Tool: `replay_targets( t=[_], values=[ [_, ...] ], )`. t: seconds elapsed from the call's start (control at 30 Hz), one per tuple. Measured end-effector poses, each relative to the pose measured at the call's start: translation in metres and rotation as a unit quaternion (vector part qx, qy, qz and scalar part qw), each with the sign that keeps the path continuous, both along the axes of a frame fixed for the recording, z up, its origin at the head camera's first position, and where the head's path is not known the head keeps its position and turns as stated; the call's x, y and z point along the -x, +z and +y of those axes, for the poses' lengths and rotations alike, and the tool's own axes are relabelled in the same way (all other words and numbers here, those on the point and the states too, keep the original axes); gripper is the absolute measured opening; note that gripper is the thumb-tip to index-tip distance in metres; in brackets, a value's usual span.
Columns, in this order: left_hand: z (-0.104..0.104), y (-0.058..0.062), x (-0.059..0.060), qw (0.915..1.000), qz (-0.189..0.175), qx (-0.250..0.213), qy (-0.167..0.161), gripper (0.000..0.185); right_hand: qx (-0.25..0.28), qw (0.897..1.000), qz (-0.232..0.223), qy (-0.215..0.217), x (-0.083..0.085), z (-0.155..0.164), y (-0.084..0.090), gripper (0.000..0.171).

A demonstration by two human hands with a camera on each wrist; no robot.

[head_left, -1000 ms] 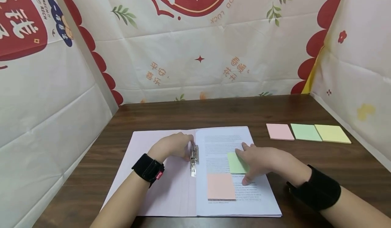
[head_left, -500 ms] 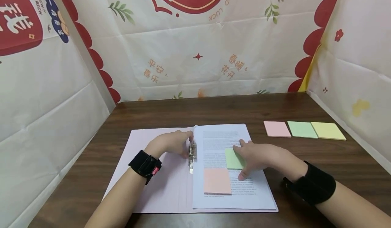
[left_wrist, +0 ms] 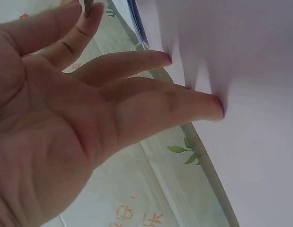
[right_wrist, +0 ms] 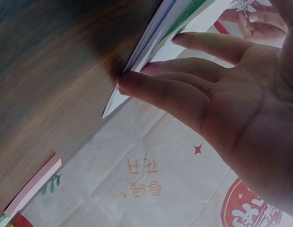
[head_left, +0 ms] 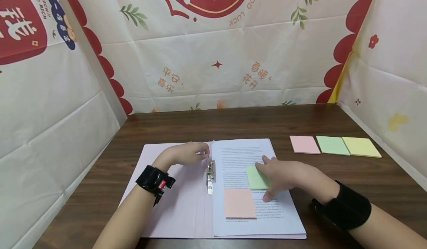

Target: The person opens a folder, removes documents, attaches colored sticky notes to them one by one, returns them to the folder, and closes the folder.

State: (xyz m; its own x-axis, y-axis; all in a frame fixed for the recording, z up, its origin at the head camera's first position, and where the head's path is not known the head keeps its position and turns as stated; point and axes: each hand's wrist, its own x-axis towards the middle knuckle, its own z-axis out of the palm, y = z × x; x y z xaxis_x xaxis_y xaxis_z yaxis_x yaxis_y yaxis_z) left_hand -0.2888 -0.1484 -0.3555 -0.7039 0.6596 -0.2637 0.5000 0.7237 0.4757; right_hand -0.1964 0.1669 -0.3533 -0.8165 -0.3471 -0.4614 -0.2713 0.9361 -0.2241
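Folder (head_left: 173,208): pale lilac, lying open flat on the dark wood desk (head_left: 233,123), near the front edge; a metal clip (head_left: 210,176) is running down its spine.
Printed pages (head_left: 247,219): white sheets with small print, sitting on the folder's right half; the text is too small to read.
Green note (head_left: 256,178): stuck mid-page, its right part lying under the right hand.
Orange note (head_left: 240,203): lying just below the green one, fully showing.
Left hand (head_left: 186,153): resting at the top of the clip, fingers curling toward the spine; fingertips (left_wrist: 217,105) are pressing on the pale sheet in the wrist view, which is showing them fairly straight. Cannot tell whether it is pinching anything.
Right hand (head_left: 283,175): lying flat on the page, fingers spread and straight, pressing the green note's edge.
Spare pads: pink pad (head_left: 304,144), green pad (head_left: 332,145), yellow pad (head_left: 361,147), sitting in a row, well apart to the right.
Hard to make out: the right wrist view is showing only the sheets' edge (right_wrist: 137,61), blurred.
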Motion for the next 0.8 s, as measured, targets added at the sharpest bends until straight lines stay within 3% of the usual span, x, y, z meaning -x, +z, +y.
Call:
replay_targets(
  t=[0.23,0.6,0.8],
  values=[
    [-0.01,0.001,0.006,0.9953,-0.075,-0.061,0.001,0.019,-0.002,1.0,0.002,0.002,0.0,-0.001,0.002,0.114],
    [-0.012,0.003,0.004,0.9945,-0.098,-0.038,0.008,0.016,0.004,1.0,0.003,0.003,-0.002,0.001,-0.001,0.113],
    [-0.008,0.005,-0.003,0.9919,-0.125,-0.017,0.012,0.058,0.007,1.0,0.005,0.001,-0.002,0.001,-0.001,0.113]
  ],
)
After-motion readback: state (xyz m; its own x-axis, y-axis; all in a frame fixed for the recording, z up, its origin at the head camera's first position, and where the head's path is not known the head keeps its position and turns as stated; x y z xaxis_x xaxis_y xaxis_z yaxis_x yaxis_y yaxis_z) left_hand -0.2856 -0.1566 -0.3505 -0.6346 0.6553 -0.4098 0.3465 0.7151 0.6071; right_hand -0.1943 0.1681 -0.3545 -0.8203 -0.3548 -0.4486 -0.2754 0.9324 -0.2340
